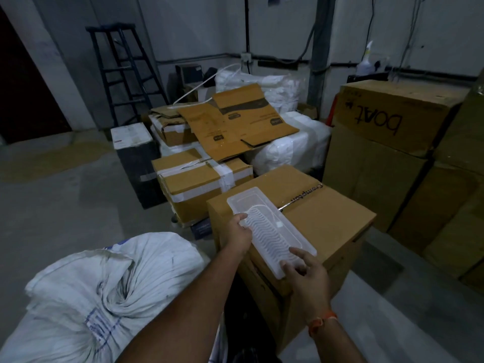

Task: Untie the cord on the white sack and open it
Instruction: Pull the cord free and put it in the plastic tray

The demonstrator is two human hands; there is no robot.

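A big white woven sack [78,292] lies at the lower left, its mouth gathered into a twisted bunch [123,289]; I cannot make out the cord. A clear plastic tray [269,231] rests on top of a cardboard box [327,218] in front of me. My left hand [239,233] grips the tray's left edge. My right hand [305,271] pinches the tray's near corner. Both hands are away from the sack, to its right.
Taped cardboard boxes [199,179] and flattened cartons [235,121] are piled behind. White plastic bundles [290,145] sit beyond. Tall stacked boxes [387,142] stand on the right. A dark step ladder [123,72] leans by the back wall. Bare concrete floor [65,195] lies to the left.
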